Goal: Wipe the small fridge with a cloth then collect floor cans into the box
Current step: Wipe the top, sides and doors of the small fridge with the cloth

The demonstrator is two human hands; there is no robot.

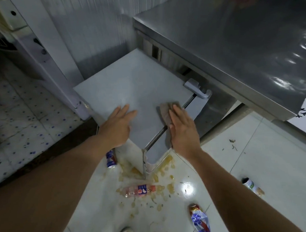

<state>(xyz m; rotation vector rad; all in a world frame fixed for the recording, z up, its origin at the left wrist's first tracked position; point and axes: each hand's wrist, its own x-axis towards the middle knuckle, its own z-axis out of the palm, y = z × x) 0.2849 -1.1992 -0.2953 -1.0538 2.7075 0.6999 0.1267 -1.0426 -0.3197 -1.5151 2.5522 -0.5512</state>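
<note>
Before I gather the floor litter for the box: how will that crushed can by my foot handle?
The crushed can looks dented flat, so it probably won't roll and likely feels light. Its creased metal may have sharp edges. The spill lies just beyond it, so it could be sticky or slippery.

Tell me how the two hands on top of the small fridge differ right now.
The right hand presses a brown cloth near the fridge's front edge; the left hand has nothing under it and lies on the bare top. The right hand sits over the door side, the left hand toward the wall side. Both lie flat with fingers straight, palms down.
</note>
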